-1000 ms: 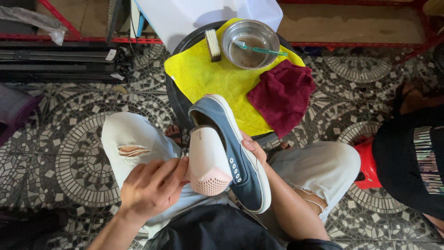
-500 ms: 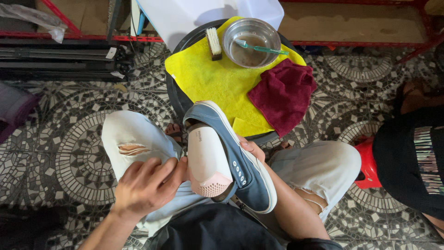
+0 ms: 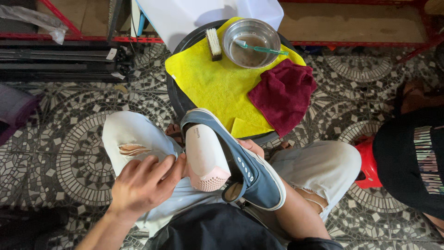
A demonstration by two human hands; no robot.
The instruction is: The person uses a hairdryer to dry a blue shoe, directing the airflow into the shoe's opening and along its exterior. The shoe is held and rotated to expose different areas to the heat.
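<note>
Blue canvas shoe (image 3: 249, 171) is resting in my right hand (image 3: 252, 147), cupped underneath to steady it. My left hand (image 3: 143, 185) is gripping the pink hair dryer (image 3: 206, 159), aiming its nozzle into the opening.

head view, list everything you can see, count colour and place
shoe: 1, blue canvas, white sole, over the lap
hair dryer: 1, pale pink, against the shoe
yellow cloth: 1, on the round stool
red cloth: 1, dark red, stool's right side
metal bowl: 1, murky water, stool's far edge
toothbrush: 1, green, across the bowl
scrub brush: 1, pale bristles, left of the bowl
red stool: 1, right, by another person
left hand: at the dryer
right hand: under the shoe
</note>
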